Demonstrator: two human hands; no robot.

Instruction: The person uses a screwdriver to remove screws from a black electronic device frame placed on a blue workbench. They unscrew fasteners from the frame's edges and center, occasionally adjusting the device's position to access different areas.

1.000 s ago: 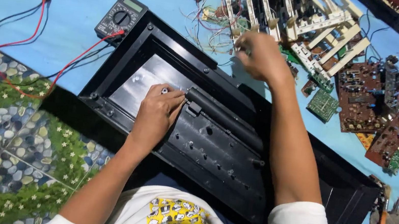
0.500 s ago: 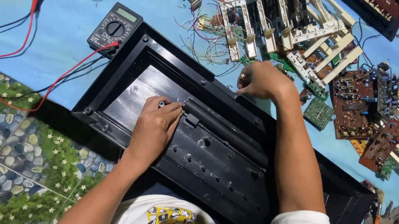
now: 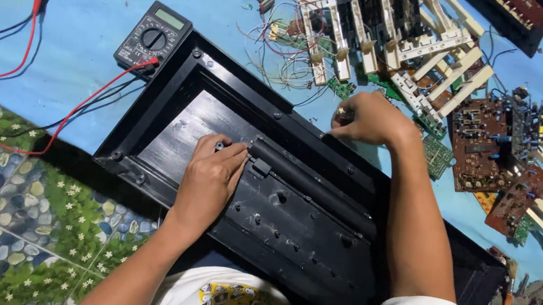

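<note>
The black plastic keyboard casing lay inner side up across my lap, just right of the multimeter. My left hand rested on its ribbed middle, fingers curled, gripping nothing. My right hand was closed on the casing's far rim. I judged the shell stiff, light and smooth, best held by its rims.

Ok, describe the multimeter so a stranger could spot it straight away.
Start at the big black casing in the middle of the blue sheet. Just off its far left corner lies the multimeter. It is the only dark handheld box with a small screen and round dial, and a red lead runs from it.
</note>
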